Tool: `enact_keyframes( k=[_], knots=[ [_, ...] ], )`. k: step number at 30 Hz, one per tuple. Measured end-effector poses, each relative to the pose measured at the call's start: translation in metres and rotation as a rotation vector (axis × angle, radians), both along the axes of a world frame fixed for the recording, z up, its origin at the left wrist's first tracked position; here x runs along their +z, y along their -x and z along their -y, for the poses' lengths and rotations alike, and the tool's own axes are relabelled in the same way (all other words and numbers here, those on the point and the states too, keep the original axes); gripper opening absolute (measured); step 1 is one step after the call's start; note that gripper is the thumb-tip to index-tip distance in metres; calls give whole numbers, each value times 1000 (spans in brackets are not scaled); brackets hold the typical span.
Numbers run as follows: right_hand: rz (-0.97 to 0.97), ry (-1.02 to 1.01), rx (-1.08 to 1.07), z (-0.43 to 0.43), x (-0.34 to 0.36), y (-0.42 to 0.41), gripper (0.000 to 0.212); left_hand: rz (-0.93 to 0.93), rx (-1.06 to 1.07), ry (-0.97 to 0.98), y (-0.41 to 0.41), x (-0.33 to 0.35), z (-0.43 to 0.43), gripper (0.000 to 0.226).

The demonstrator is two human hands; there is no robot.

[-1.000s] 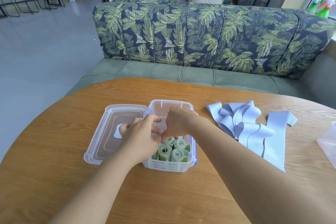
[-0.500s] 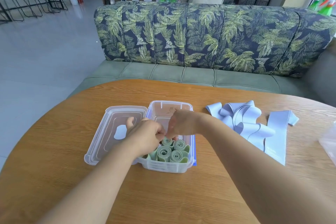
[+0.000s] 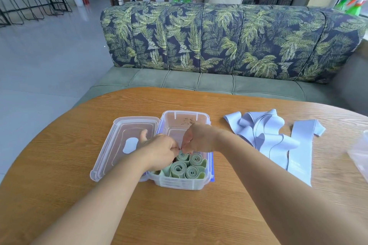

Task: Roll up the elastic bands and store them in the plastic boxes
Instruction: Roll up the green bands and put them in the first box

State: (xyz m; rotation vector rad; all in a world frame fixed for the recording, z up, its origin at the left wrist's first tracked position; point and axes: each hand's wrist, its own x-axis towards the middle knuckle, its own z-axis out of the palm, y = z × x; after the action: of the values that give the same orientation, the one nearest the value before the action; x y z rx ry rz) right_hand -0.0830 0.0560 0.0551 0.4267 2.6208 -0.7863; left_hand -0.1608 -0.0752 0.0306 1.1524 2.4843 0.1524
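A clear plastic box (image 3: pixel 179 184) stands on the wooden table, with several rolled green elastic bands (image 3: pixel 190 168) packed upright in its near half. Both my hands reach down into the box from above. My left hand (image 3: pixel 159 150) and my right hand (image 3: pixel 199 137) meet with curled fingers on top of the farthest green roll (image 3: pixel 183 155), pinching it between them; their fingertips are hidden. The far half of the box holds no rolls. A loose heap of light blue elastic bands (image 3: pixel 276 141) lies unrolled to the right of the box.
The box's clear lid (image 3: pixel 119 145) lies flat beside it on the left. Part of another clear plastic container (image 3: pixel 360 153) shows at the table's right edge. Behind the table stands a leaf-patterned sofa (image 3: pixel 219 42), and a person sits beyond it.
Both hands have sunk lower into the box and drawn together over the far green roll. My left hand's fingers, spread a second ago, are now curled.
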Motion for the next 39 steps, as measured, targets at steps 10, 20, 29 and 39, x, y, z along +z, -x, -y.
enact_keyframes(
  k=[10,20,29,39],
  knots=[
    [-16,-83,13,0,0,-4,26,72,-10,-22,1,-4,1,28],
    [2,-48,-21,-1,-9,-8,14,95,41,-119,-4,-6,4,22],
    [-26,-31,-20,-4,-9,-9,22,138,117,-210,-11,0,5,16],
    [-57,45,-56,-4,-10,-8,35,88,195,-292,-9,-2,7,28]
  ],
)
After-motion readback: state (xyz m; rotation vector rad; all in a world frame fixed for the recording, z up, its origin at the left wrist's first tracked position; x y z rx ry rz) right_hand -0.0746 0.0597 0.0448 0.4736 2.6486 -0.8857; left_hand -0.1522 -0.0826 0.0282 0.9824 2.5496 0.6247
